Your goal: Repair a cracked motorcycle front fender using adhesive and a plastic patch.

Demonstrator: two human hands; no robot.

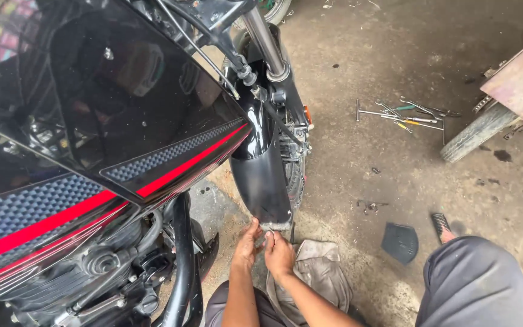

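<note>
Front mudguard (261,181) lower edge, both hands at it, lower middle of the frame.

Nearest the camera, grey-trousered knees sit at the bottom edge, with a crumpled beige rag (319,272) on the concrete floor (394,60) between them. Just above, the left hand (247,247) and right hand (278,254) meet side by side, fingers curled and pinching the mudguard's muddy bottom lip. That glossy black mudguard rises over the front tyre (296,181) toward the chrome fork leg (266,42). Filling the left of the frame is the motorcycle's black fairing (92,121) with a red stripe. To the right lies a small black pad (400,242); farther up, scattered hand tools (410,115), and a cart wheel (476,130) at upper right.
</note>
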